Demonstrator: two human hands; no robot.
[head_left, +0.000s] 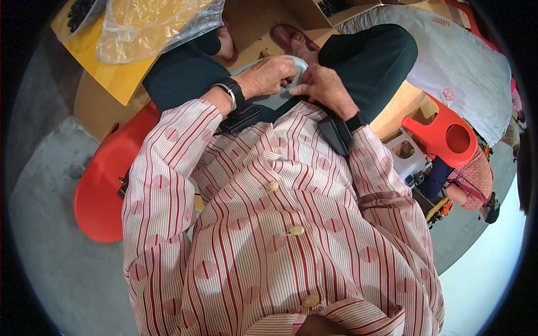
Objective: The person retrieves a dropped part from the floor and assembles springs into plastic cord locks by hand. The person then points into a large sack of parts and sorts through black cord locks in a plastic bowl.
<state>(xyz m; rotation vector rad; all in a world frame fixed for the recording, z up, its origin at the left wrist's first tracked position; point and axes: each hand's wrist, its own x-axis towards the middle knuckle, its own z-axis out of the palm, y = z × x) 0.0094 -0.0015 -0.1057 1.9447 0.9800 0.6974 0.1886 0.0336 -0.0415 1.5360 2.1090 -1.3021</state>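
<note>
Lap piece: a pale grey, smooth, shallow piece with a rounded rim (272, 102) lies across the person's lap, between the spread knees and beneath both hands.
Left hand: the left hand (269, 77) is over the pale piece, fingers curled inward and tips close to a small dark part (287, 83); whether they pinch it cannot be told.
Right hand: the right hand (324, 88) is bent at the piece's right side, its fingertips just beside the small dark part; its grip cannot be made out.
Wrists: a black strap (235, 92) circles the left wrist and another the right, with a boxy black device (334, 136) beside the right one.
Clothing: a cream shirt with red stripes and faded red dots (269, 224), and dark green trousers (370, 61).
Upper left: a crinkled clear plastic bag (157, 28) rests on a flat yellow sheet (115, 78).
Left side: a curved, glossy red plastic seat (103, 190) is near the left sleeve.
Right side: an orange-red plastic stool with a round hole (440, 131) is just beside a white plastic stool (412, 162).
Upper right: a large whitish woven sack with red print (454, 67) lies beyond the right knee.
</note>
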